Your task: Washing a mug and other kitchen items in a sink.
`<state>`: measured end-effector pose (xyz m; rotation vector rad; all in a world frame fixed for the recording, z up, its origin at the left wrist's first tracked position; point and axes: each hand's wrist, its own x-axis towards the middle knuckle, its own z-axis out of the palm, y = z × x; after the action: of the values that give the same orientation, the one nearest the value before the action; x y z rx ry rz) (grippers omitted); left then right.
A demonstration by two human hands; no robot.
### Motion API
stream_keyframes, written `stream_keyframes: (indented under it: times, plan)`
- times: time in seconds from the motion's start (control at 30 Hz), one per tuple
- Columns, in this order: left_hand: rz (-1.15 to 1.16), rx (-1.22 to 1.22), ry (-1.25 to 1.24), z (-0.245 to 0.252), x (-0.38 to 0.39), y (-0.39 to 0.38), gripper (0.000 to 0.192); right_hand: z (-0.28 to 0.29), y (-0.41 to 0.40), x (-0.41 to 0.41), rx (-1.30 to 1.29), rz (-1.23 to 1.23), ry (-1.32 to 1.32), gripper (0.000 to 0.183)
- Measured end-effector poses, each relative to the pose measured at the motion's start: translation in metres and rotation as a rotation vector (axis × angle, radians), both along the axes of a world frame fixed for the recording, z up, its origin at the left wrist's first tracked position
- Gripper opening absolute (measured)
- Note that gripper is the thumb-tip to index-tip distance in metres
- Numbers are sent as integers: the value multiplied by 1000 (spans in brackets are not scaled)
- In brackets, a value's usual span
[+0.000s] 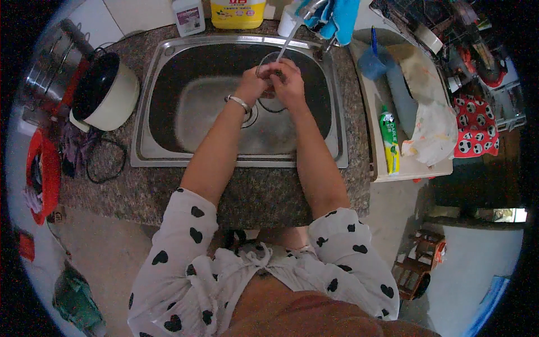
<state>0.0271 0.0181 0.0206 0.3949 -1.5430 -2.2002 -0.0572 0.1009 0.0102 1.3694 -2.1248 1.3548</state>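
Note:
My left hand [254,84] and my right hand [290,82] are close together over the stainless steel sink [198,113]. Between them they hold a clear round vessel [266,58], likely glass, whose curved rim shows beyond the fingers. Much of it is hidden behind my hands. A stream of water [289,42] falls from the metal faucet [312,9] onto the vessel and my right fingers. Below my hands, a dark curved edge and part of the sink drain [251,120] show.
A cream pot [116,101] stands left on the granite counter [139,189], near a looped black cord [88,168]. Bottles and a blue cloth [343,21] line the back. At right, a board [383,170] bears a Darlie toothpaste tube [389,139] and a blue scoop [372,65].

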Motion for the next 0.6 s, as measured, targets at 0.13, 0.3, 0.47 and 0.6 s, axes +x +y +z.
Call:
stream_keyframes:
  times: [0.13, 0.3, 0.47, 0.6]
  plan:
    - [-106, -155, -175, 21, 6, 11, 39, 4, 6, -8, -29, -46, -93, 27]
    - [-80, -94, -85, 10, 5, 2, 35, 19, 0, 6, 8, -46, 50, 25]
    - [-82, -1, -65, 3, -3, -5, 30, 11, -5, 6, -131, 21, 195, 24]
    - [-147, -166, -65, 4, 3, 4, 34, 14, 5, 6, -88, -187, 115, 28]
